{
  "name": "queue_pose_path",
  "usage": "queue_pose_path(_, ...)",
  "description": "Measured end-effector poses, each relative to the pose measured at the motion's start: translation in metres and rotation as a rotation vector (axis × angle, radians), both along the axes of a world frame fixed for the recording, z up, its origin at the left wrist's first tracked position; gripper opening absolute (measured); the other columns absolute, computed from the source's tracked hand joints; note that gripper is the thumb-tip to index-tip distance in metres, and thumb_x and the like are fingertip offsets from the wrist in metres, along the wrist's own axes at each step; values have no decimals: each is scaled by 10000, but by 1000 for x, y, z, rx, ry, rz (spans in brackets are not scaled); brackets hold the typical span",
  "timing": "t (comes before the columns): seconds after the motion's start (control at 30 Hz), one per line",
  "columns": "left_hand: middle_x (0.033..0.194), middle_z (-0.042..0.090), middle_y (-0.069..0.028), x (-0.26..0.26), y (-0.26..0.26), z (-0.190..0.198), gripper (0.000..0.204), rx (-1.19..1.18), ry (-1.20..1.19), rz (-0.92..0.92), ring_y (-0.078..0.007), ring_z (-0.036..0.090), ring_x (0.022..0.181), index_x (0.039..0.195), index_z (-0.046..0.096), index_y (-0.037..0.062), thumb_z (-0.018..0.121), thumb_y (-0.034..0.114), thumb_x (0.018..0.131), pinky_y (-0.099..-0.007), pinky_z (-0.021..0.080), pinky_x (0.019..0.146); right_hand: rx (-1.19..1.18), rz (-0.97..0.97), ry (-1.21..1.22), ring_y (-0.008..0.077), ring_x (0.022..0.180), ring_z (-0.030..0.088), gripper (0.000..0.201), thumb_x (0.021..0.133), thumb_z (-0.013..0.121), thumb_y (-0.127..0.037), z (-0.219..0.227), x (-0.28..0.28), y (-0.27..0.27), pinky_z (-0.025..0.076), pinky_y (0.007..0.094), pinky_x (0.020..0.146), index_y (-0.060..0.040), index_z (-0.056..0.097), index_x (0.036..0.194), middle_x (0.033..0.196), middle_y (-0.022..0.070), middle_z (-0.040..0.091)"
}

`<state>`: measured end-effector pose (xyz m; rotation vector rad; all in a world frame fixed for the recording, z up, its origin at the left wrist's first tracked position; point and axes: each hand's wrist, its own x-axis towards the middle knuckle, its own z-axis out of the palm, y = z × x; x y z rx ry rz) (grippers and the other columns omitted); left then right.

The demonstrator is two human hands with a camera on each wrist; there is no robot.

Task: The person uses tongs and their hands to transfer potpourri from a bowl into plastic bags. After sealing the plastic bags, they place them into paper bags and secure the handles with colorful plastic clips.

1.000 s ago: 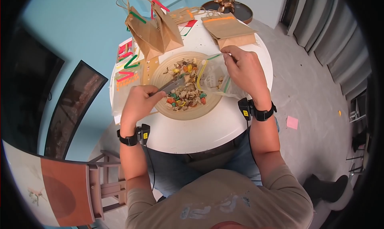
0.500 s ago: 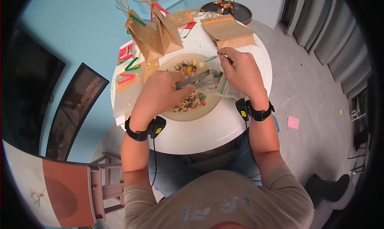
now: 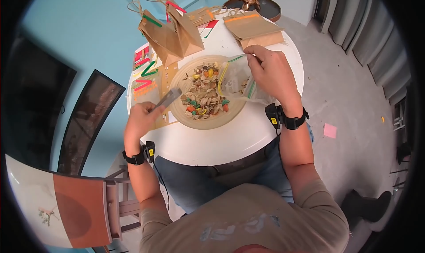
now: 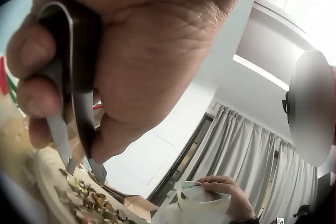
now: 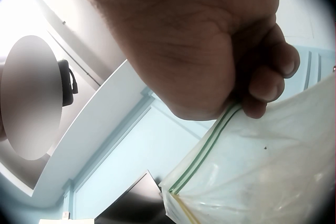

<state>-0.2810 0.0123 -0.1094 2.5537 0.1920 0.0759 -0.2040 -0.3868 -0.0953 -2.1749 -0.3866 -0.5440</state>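
Note:
Metal tongs [image 3: 170,97] are in my left hand [image 3: 141,122], fingers and thumb round them; in the left wrist view their two tips stand apart with nothing between. Left of the round tray [image 3: 186,120] they hang, near the heap of dried petals and coloured pieces [image 3: 206,93]. My right hand [image 3: 274,74] pinches the top edge of a clear zip bag [image 3: 232,82] over the tray's right side, its mouth facing the heap. A few pieces show inside the bag. The green zip strip [image 5: 205,148] runs from my right fingers in the right wrist view.
Two upright paper bags [image 3: 164,40] stand behind the tray, and another paper bag [image 3: 252,29] lies at the back right. Coloured strips [image 3: 144,82] and cards lie on the left of the white table [image 3: 212,149]. Copper-coloured figures stand on a dark round tray beyond.
My left hand reached with the tongs into the bag's mouth, then drew back left and down, past the tray's left edge. My right hand still pinches the bag, slightly higher.

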Motion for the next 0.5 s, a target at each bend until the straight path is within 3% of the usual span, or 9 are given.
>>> queue_pose_path(0.17,662,614,-126,-22,-3,-30,382,-17,13,-104,-167,537,617,902,794,-56,891,306,976,-387,454,595,-8,1,-7,447,865,781,238,1044,670,-123,-2,1,2,622,514,834,15,833,1150,927,257,801)
queue_pose_path(0.27,742,720,-180,-36,-43,-21,343,68,-69,-171,-250,643,609,968,818,-35,913,294,942,-411,513,622,-17,2,-4,449,871,780,239,1050,671,-125,-2,3,3,620,512,835,15,833,1157,930,258,801)
queue_pose_path(0.3,872,788,-225,-40,-55,-22,361,43,-110,-190,-349,729,667,1043,832,-20,938,293,896,-449,576,672,-15,1,-9,449,873,779,241,1052,672,-126,-3,3,4,619,511,835,15,833,1160,930,258,801)
queue_pose_path(0.4,955,817,-222,-38,-71,-29,364,222,-160,-291,-329,737,691,1085,837,-27,942,249,873,-431,595,701,-12,-1,-12,450,872,778,246,1055,672,-132,-3,2,4,616,507,834,16,834,1165,928,258,801)
queue_pose_path(0.43,954,803,-221,-35,-72,-34,356,237,-169,-286,-385,747,732,1074,833,-11,935,257,862,-466,599,710,-11,-2,-11,449,871,778,247,1056,672,-134,-2,2,4,616,505,833,16,834,1167,927,258,801)
queue_pose_path(0.5,942,789,-213,-24,-72,-45,342,322,-257,-263,-386,758,757,1048,821,-3,923,281,885,-480,598,717,-4,1,-3,449,866,777,246,1056,675,-134,-2,2,4,615,503,829,18,834,1165,921,255,800)
